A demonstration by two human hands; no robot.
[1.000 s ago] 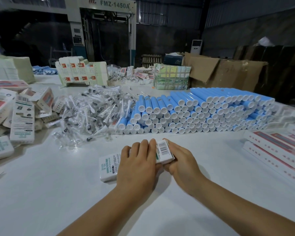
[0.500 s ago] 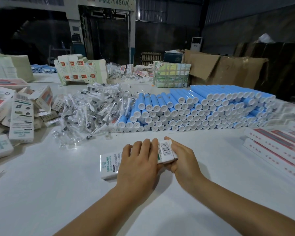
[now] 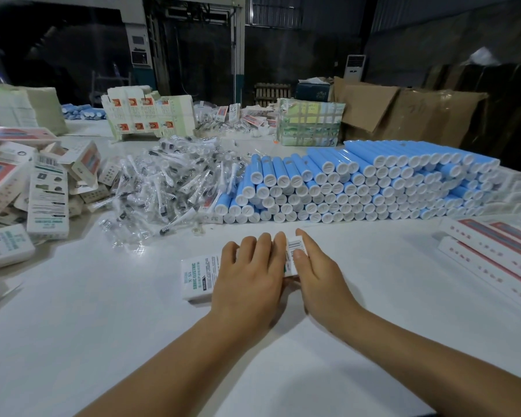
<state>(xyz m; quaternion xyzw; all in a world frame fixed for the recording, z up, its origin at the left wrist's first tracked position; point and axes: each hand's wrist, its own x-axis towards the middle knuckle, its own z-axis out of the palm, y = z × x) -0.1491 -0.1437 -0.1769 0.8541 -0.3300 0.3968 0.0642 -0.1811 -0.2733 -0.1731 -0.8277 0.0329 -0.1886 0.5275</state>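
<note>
left hand (image 3: 250,278) flat, steadying the white rectangular cardboard box (image 3: 197,275); right hand (image 3: 322,278) pinches its barcoded end, probably shutting the flap.

Bare left hand (image 3: 247,281) and bare right hand (image 3: 324,281), forearms bare to the frame edge.

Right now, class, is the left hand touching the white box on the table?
Touching. The head view shows the left hand lying flat across the white box, covering its middle, while the right hand pinches its barcode end.
</note>
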